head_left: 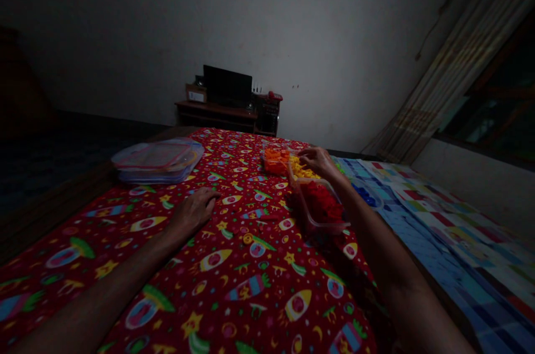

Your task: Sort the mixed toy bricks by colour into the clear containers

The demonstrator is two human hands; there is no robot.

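Note:
My left hand (192, 210) rests on the red cloth (234, 298) with its fingers loosely stretched out, palm down, and nothing visible in it. My right hand (318, 161) is over the clear box of small yellow pieces (304, 170). Its fingers point down and are drawn together at the pieces; anything between the fingertips is too small and dark to make out. Nearer to me, under my right forearm, stands a clear box of red pieces (321, 203). Left of the yellow ones is a box of orange pieces (276, 161).
A stack of clear plastic lids (159, 161) lies on the cloth at the left. Blue pieces (363, 195) sit in a container right of my forearm, with green pieces (339, 168) beyond. A dark screen (228, 86) stands on a desk by the wall. The room is dim.

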